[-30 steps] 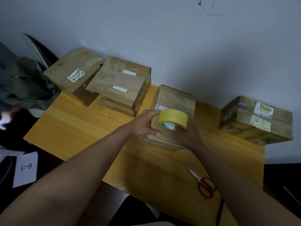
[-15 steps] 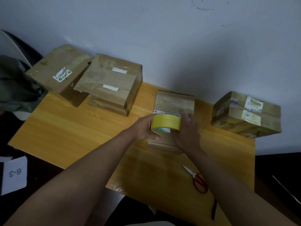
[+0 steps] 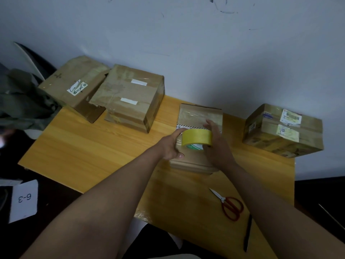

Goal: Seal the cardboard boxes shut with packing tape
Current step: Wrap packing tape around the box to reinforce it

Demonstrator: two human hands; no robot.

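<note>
A person's two bare forearms reach over a yellow wooden table [image 3: 78, 152] set against a pale blue-grey wall [image 3: 186, 43]. Between the hands sits a yellow roll of packing tape [image 3: 197, 137], held above the near half of a small brown cardboard box [image 3: 199, 116] that lies in the middle of the table. The left hand [image 3: 170, 145] grasps the roll from its left side, fingers curled over the rim and thumb pointing toward the near edge. The right hand [image 3: 216, 146] holds the roll's right side, its fingers extending past the roll onto the box top near a black-and-white striped label.

Three more boxes stand on the table. At the far left, a flat brown cardboard box with a green-and-white sticker [image 3: 74, 85] rests tilted, touching a larger brown cardboard box with two white strips on its taped top [image 3: 130, 98]. At the right, well apart from the centre box, stands a brown cardboard box bearing white shipping labels [image 3: 283, 131].

Red-handled scissors [image 3: 228, 204] lie on the table beside the right forearm, with a slim black pen [image 3: 248, 233] near the table's front edge. A white paper sign marked "6-3" [image 3: 24, 200] lies on the dark floor at left, below a heap of grey-green fabric [image 3: 20, 101].
</note>
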